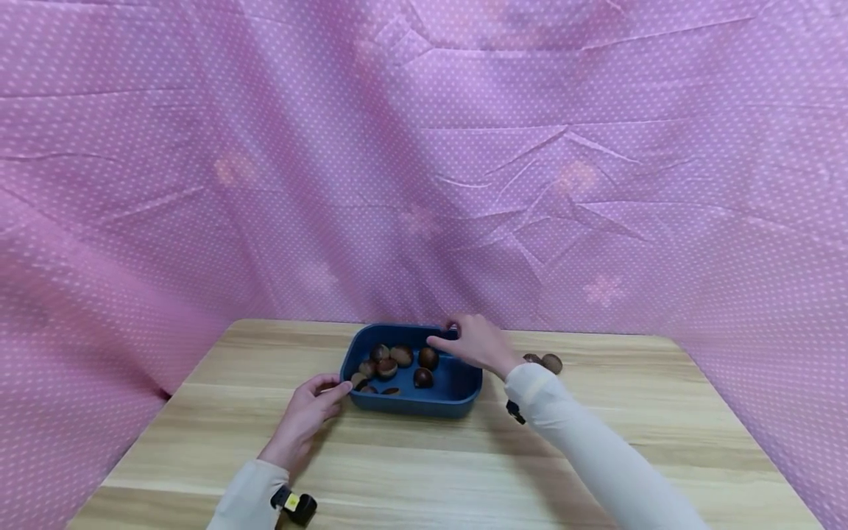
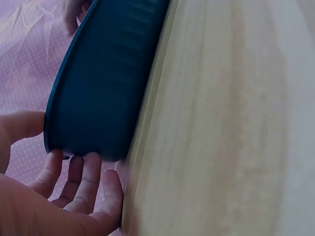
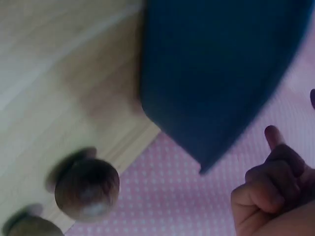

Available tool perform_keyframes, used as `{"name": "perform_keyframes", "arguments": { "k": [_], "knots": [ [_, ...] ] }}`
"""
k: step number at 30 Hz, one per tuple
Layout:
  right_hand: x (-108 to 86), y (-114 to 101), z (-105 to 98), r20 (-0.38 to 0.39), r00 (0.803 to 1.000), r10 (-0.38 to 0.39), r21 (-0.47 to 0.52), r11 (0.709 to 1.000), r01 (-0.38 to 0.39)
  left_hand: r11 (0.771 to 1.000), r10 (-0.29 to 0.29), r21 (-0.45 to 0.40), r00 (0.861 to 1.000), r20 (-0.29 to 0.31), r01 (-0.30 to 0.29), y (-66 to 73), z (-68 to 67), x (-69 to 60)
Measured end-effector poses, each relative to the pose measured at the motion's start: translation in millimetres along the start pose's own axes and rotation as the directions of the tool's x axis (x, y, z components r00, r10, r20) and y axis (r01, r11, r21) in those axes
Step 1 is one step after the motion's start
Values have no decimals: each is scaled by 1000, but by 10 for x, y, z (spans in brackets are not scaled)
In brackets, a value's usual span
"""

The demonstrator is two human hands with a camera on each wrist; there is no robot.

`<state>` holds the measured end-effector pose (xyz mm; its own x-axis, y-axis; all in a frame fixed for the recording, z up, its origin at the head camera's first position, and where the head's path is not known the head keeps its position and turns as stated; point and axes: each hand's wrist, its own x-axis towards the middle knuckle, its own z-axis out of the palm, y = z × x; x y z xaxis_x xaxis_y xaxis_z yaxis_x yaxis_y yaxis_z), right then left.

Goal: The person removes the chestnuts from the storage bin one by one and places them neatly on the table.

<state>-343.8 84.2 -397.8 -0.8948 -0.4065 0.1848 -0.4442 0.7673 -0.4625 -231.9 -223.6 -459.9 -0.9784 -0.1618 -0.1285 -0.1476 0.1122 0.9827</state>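
Box, dark blue plastic, rectangular with rounded corners: sits flat toward the far side of the pale wood-grain counter, probably placed between the hands so both can reach it.
Brown, glossy, rounded chestnuts: lie inside the box, most clustered at its left end, two nearer the middle; the low walls likely stop them rolling away.
Loose pair of brown chestnuts: rests on the counter to the right of the box, on the right arm's side, which seems a handy spot for that hand.
Left hand: clamped on the box at its near left corner, thumb over the rim and bent fingers against the outside wall, presumably to brace it against sliding.
Right hand: above the far right part of the box, thumb stretched left over the inside, other fingers curled; a dark, shiny rounded object shows at them, perhaps a chestnut, but I cannot tell whether it is pinched or free.
White-sleeved arms: the left forearm comes up from the near left; the right slants in from the near right, reaching farther, wrist raised past the rim.
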Motion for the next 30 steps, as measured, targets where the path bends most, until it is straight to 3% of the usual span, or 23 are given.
{"name": "perform_keyframes", "arguments": {
  "k": [11,20,30],
  "knots": [
    [74,-23,293,14,1000,16,-108,994,-14,1000,-14,-4,1000,-4,14,19,14,-2],
    [96,-74,387,28,999,38,-202,979,-31,1000,-14,0,1000,-14,14,7,19,-13],
    [112,-68,466,35,999,42,-230,973,-32,1000,-12,1,1000,-18,12,6,22,-29]
  ]
}}
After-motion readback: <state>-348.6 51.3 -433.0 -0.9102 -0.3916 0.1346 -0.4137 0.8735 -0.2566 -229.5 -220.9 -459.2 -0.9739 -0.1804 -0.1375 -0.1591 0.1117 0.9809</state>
